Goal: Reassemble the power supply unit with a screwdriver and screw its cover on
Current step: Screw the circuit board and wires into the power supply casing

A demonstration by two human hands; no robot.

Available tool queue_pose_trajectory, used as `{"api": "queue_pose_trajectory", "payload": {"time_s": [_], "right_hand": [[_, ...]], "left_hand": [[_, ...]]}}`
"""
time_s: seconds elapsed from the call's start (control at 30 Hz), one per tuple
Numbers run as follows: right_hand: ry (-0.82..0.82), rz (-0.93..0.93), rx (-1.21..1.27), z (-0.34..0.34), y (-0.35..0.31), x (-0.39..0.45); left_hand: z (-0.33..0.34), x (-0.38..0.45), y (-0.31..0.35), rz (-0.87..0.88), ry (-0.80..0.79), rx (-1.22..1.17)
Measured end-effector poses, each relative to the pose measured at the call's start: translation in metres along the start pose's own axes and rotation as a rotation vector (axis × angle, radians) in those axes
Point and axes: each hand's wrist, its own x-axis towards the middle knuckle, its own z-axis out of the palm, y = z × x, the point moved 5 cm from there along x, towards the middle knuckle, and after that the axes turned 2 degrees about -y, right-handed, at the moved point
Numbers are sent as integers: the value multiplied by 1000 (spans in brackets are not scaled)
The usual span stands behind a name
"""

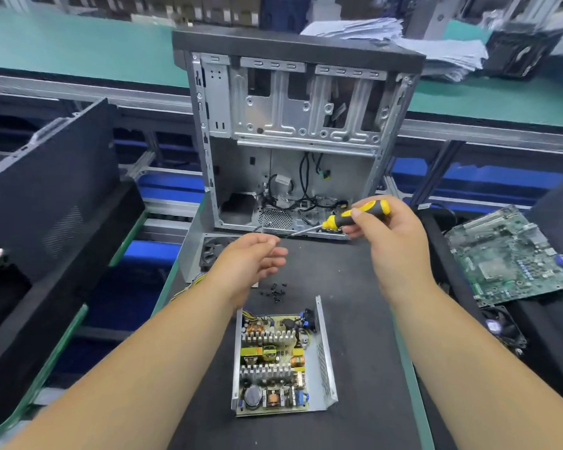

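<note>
The open power supply unit (281,362) lies on the black mat near me, its circuit board with coils and heat sinks exposed inside a grey metal tray. My right hand (394,235) grips a yellow and black screwdriver (355,216) above the mat, its shaft pointing left toward my left hand. My left hand (251,261) hovers above the mat with its fingertips drawn together near the screwdriver's tip; whether it pinches a screw I cannot tell. Several small black screws (275,290) lie on the mat just beyond the unit. The grey cover with a fan (197,251) stands behind my left hand.
An empty grey computer case (293,134) stands open at the back of the mat. A green motherboard (514,254) lies to the right, with a small black fan (501,326) below it. Black panels (46,196) lean at the left. Yellow wires (192,284) trail off the mat's left edge.
</note>
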Motion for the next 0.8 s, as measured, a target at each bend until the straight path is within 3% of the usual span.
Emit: {"api": "queue_pose_trajectory", "payload": {"time_s": [0.2,0.8], "right_hand": [[34,-26,20,-24,-13,-11],[106,-19,21,-113,-43,-53]], "left_hand": [[39,-7,-1,-116,-87,-302],[122,-38,-2,-9,-103,-224]]}}
